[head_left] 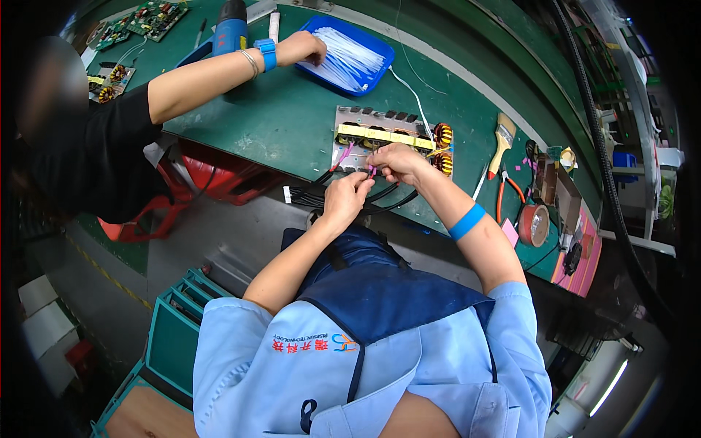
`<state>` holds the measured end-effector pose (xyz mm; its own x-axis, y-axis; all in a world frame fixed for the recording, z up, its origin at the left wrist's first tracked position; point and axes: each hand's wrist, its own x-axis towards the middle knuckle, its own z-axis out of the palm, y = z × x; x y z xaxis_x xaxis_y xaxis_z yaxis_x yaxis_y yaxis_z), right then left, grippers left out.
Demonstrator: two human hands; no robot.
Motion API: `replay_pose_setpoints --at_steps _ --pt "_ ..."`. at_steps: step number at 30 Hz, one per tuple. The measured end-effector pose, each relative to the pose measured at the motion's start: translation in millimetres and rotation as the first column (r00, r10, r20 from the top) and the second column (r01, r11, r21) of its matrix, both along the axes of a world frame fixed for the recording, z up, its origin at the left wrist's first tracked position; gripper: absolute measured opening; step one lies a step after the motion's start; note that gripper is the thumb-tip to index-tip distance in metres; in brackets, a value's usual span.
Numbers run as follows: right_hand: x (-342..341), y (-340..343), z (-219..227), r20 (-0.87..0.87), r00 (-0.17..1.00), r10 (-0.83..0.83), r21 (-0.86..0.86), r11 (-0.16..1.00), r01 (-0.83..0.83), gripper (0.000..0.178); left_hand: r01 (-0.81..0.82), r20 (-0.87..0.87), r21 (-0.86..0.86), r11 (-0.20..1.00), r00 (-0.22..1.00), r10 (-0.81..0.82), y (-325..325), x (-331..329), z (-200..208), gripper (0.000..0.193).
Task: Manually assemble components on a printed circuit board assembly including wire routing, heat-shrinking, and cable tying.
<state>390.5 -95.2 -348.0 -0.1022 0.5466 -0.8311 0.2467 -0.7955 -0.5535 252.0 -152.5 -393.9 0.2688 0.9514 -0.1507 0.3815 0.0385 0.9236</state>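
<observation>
Remotely, through the head view, I judge the job half-done: the purple wire (372, 171), seemingly pinched by left hand (345, 198) and right hand (396, 162), looks unfinished; pink wires (345, 155) left of that grip seem attached. Just beyond, the circuit board (372, 120) runs lengthwise left-to-right, ring coils (442, 137) rightmost.

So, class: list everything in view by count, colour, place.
workbench: one, green, upper middle
main board: one, grey, yellow, bench's near edge
wires: some, pink, board's near side
cables: several, black, board's near side
other boards: several, green, far left
tray: one, blue, beyond board
strips: many, white, in tray
power tool: one, blue, beside tray
brush: one, yellow, right of board
pliers: one, orange, near brush
tape roll: one, reddish, beside pliers
stools: some, red, left
rack: one, teal, lower left
co-worker's hand: one, bare, by tray
left hand: one, bare, at wires
right hand: one, bare, at wires
</observation>
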Motion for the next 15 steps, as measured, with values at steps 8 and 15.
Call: replay_pose_setpoints --at_steps 8,15 --pt "-5 -25 22 0.169 0.985 0.021 0.241 0.969 -0.062 0.014 -0.172 0.037 0.385 0.907 0.985 0.171 13 5 17 0.017" --pt "-5 -30 7 0.092 0.991 -0.097 0.223 0.972 0.074 0.012 -0.047 0.167 -0.032 0.998 0.985 0.052 22 6 25 0.014"
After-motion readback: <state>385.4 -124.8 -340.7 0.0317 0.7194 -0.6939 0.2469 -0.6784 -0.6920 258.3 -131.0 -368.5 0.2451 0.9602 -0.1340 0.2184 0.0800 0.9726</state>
